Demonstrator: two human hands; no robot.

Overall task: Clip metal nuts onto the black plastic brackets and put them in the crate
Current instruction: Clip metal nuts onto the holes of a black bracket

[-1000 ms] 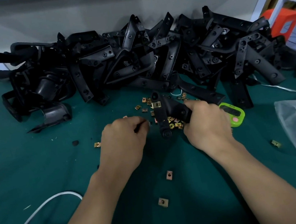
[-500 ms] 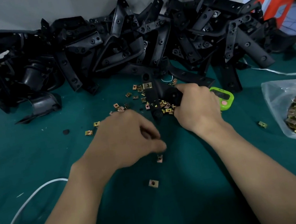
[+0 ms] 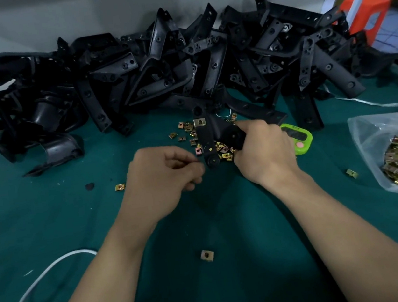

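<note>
**While the right hand (image 3: 261, 152) is gripping, the left hand (image 3: 163, 178) is pinching**

Right fingers are clasping an angled black plastic bracket (image 3: 205, 138) over small brass-coloured metal nuts (image 3: 226, 156) scattered on green cloth (image 3: 50, 221); what, if anything, the left fingertips are pinching is not showing

Green table (image 3: 50, 221) w/ brackets (image 3: 157, 75), nuts (image 3: 186, 126), bag (image 3: 374, 143), timer (image 3: 297, 137).

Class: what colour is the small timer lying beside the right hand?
Lime green timer with a pink button; head view.
</note>
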